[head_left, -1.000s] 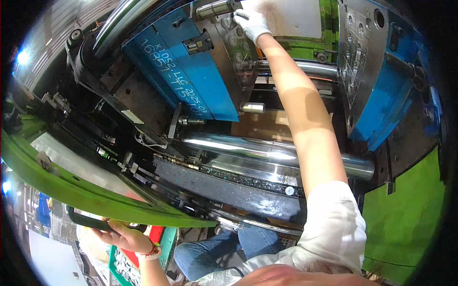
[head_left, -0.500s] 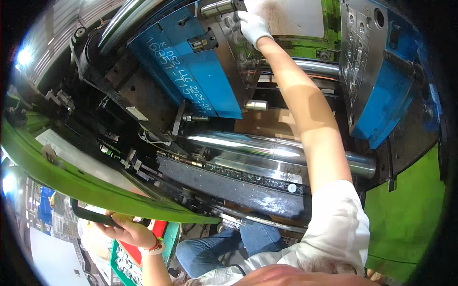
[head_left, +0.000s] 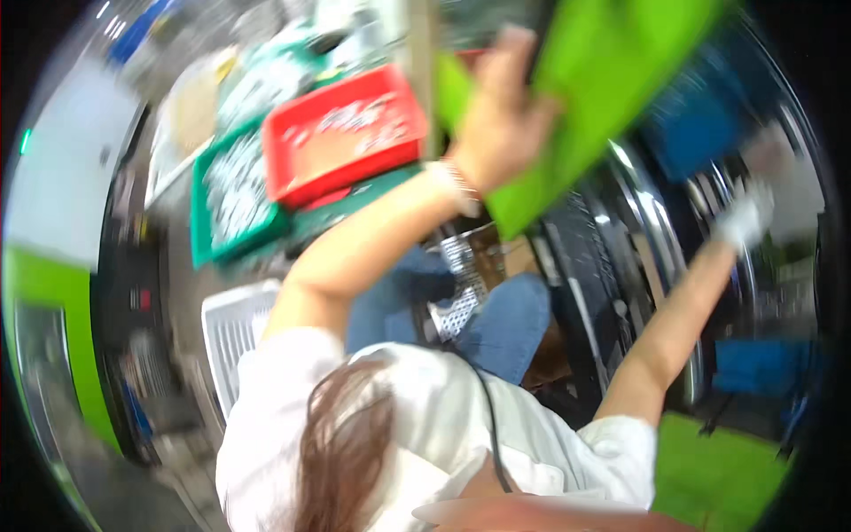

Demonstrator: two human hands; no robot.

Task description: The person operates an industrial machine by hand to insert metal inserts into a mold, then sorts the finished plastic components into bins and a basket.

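Note:
My left hand point(head_left: 507, 124), bare and with bands at the wrist, is at the black handle point(head_left: 539, 40) of a green machine door point(head_left: 603, 80). The thumb lies on one side of the handle and the fingers on the other, though motion blurs them. Far to the right, my right hand point(head_left: 747, 217) in a white glove reaches into the machine between the blue mould halves. One blue block point(head_left: 696, 124) shows beyond it and another blue block point(head_left: 762, 365) nearer. The glove's fingers are smeared, and whether they hold anything is hidden.
At the left, a red tray point(head_left: 282, 160) with small pale parts stands beside a green crate point(head_left: 202, 217) full of parts. A white slatted basket point(head_left: 232, 324) is by my left elbow. Shiny machine bars point(head_left: 651, 222) run below my right forearm.
My view has swung left, bringing the trays into the middle. My left arm is raised, with the door edge now nearer my body. The gloved hand remains inside the machine.

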